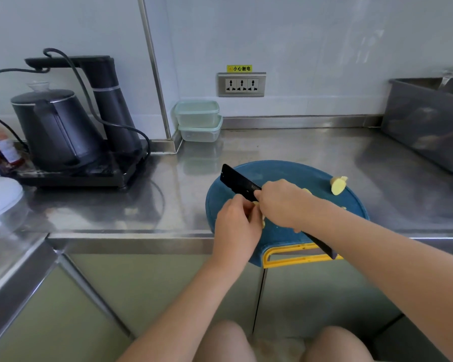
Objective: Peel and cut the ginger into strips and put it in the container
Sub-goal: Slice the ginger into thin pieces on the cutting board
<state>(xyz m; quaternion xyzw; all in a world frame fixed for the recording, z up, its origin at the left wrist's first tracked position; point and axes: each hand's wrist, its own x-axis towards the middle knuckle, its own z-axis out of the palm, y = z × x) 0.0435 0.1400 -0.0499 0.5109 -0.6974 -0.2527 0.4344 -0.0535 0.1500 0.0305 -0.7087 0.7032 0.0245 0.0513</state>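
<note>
A round blue cutting board with a yellow handle lies on the steel counter. My right hand grips a black knife, blade pointing up-left over the board. My left hand pinches a small pale ginger piece, mostly hidden between both hands. A peeled ginger chunk rests at the board's far right edge. Two stacked clear containers with pale green lids stand at the back wall.
A black kettle and its water dispenser with cables sit on a tray at the left. A grey bin stands at the far right. A white lid and bottles lie at the left edge. The counter's front edge runs under the board's handle.
</note>
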